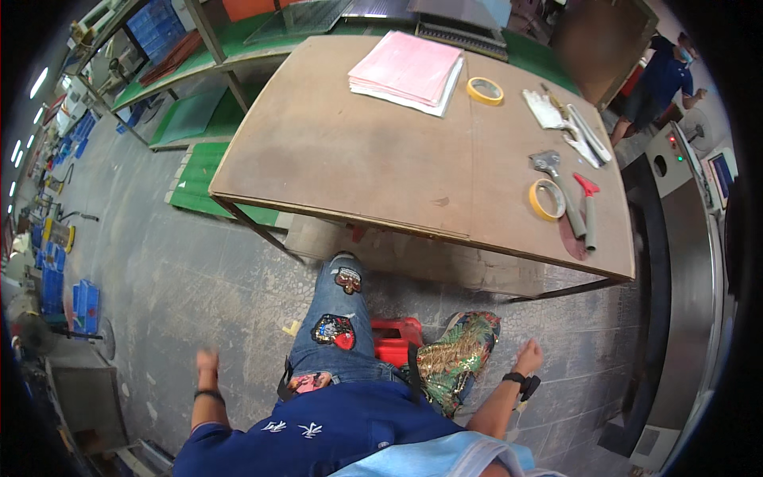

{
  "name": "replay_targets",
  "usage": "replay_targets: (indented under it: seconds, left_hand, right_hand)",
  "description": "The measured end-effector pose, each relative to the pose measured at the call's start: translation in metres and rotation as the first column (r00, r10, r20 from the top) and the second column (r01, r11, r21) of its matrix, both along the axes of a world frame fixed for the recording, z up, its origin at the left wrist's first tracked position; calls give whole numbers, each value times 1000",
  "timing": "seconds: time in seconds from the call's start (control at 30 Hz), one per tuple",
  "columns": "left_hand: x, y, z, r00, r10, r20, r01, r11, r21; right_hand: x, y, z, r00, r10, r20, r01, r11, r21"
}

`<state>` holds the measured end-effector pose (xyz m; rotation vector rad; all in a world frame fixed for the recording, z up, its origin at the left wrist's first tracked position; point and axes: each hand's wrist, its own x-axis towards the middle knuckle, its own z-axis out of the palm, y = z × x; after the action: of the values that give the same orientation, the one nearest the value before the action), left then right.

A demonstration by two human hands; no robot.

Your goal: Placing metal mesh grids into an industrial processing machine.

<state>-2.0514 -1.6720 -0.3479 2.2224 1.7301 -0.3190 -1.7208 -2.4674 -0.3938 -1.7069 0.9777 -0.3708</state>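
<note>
My left hand hangs low at my left side, over the grey floor and apart from everything. It is small and smeared, so its fingers do not show clearly. On the other side, my right hand hangs below the table's near edge with its fingers curled in; nothing shows in it. A brown-topped table stands in front of me. Nearest the right hand on it lie a scraper with a grey handle, a red-headed scraper and a roll of yellow tape.
Farther back on the table are stacked pink sheets, another tape roll and white gloves. A red plastic object sits by my legs. Green-topped shelving stands beyond; a metal machine and another person are at right.
</note>
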Motion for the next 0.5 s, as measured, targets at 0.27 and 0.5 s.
replay_targets:
  seconds: [0.27,0.5]
  left_hand:
    - [346,-138,224,131,-891,435,185,453,872]
    - [378,-312,195,-466,-742,482,492,236,838]
  right_hand:
    - [83,155,193,662,-145,735,-259,877,405]
    - [56,323,210,530,447,720,-669,742,32]
